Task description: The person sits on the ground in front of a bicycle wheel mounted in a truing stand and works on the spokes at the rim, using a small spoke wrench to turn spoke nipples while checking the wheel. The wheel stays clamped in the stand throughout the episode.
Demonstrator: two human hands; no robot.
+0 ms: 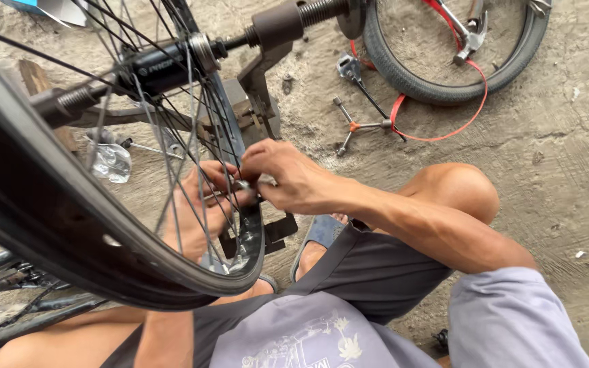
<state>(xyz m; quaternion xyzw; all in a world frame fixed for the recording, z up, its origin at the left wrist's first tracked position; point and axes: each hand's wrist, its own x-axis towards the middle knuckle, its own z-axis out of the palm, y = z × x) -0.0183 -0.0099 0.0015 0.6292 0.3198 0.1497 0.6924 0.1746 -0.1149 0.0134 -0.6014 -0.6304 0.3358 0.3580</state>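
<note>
At the wheel rim: both hands work a spoke on a bicycle wheel (pixel 103 225) held in a truing stand (pixel 267 75).
R hand (pixel 288 178) pinches shut on a small metal spoke tool (pixel 253 184) just inside the rim; L hand (pixel 202 211), seen thru the spokes, curls closed round a spoke (pixel 195 204) beside it. Hub (pixel 165 65) sits above the hands. Beyond the wheel, on concrete: Y-wrench (pixel 357 126), loose tyre (pixel 455 51), hammer (pixel 470 34) inside the tyre.

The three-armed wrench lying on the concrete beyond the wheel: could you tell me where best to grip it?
Probably grip the three-armed wrench at its central hub, from above: it lies flat, its arms splay outward, and a red strap curves past its right arm.
</note>
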